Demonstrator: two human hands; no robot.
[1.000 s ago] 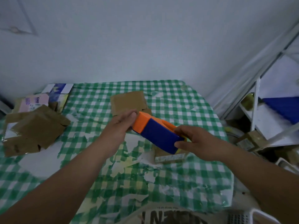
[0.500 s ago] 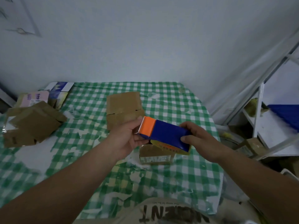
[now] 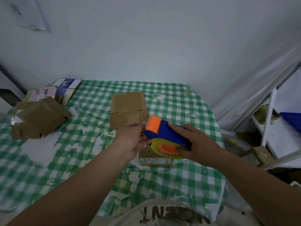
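Gripping the tape gun (image 3: 164, 134) with our right hand (image 3: 200, 144) — our left hand (image 3: 130, 141) touches its front, grip too blurry to tell.

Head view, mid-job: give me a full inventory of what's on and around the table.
tape dispenser: 1, blue and orange with a yellowish tape roll, held above the table's near right part
small box: 1, brown cardboard, on the table below the dispenser
flat box: 1, brown cardboard, middle of the table
flattened cardboard pile: 1 pile, brown, left side of the table
printed cartons: count unclear, pink, blue and white, far left corner
tablecloth: 1, green-and-white check, worn in patches
shelf rack: 1, white, right of the table
left hand: at the dispenser's orange end, fingers blurred
right hand: grips the dispenser
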